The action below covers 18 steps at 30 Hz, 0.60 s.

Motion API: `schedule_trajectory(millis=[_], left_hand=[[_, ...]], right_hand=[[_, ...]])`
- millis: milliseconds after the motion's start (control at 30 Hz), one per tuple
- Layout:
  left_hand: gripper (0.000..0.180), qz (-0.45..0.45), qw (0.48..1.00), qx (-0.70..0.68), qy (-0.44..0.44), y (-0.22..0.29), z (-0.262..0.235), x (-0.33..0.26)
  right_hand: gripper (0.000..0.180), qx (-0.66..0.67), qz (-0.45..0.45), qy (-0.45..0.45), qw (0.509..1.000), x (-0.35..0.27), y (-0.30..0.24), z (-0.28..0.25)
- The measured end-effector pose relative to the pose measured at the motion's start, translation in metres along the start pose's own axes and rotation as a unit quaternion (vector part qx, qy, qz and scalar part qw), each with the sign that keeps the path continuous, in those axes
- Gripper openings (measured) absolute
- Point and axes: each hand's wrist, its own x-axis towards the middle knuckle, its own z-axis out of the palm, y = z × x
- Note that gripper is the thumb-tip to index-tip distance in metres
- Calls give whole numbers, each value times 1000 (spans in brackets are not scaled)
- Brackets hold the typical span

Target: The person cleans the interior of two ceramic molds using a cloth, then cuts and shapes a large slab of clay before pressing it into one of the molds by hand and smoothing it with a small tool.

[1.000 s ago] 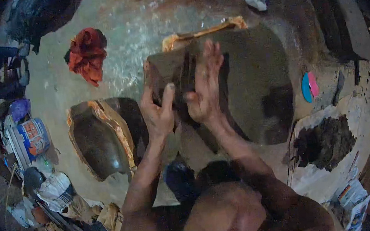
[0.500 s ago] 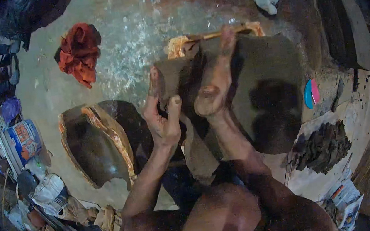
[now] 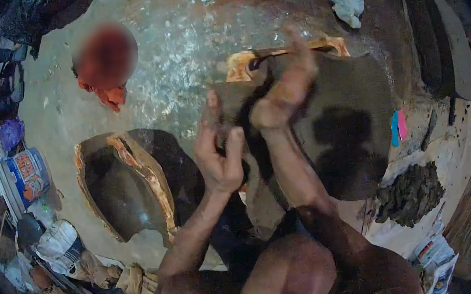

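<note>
Both of my hands are raised over a flat dark grey-brown slab [image 3: 351, 90], which looks like clay. My left hand [image 3: 220, 157] is open, its fingers stretched away from me and its thumb apart, holding nothing. To its right, my right hand [image 3: 285, 95] is turned edge-on with the fingers extended. Motion blurs those fingers, and nothing shows in that hand. Just beyond the hands lies an orange-brown rough-edged piece [image 3: 241, 67] with a thin bar along the slab's far edge. On the left rests a hollow, boat-shaped form [image 3: 159, 179] with rough orange-brown edges.
A crumpled red cloth [image 3: 110, 96] lies at the far left, a white crumpled bag [image 3: 348, 6] at the far right. Right of the slab are a blue-and-pink piece [image 3: 398, 127] and a dark clay heap [image 3: 409, 194]. A printed container [image 3: 31, 175] stands among clutter along the left.
The whole view has shifted slightly. My right hand has turned and its fingers have swung a little to the right. My left hand keeps nearly the same pose over the slab.
</note>
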Motion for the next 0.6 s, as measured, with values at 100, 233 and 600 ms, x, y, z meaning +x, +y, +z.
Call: schedule_trajectory(millis=[100, 233, 600], left_hand=[[59, -17, 1000, 18, 4, 2, 2, -5], [61, 26, 997, 66, 1, 1, 0, -5], [64, -10, 999, 39, -25, 16, 19, -1]], right_hand=[[89, -46, -46, -38, 997, 0, 3, -12], [84, 15, -5, -54, 998, 16, 6, -5], [64, 61, -43, -44, 996, 66, 23, -17]])
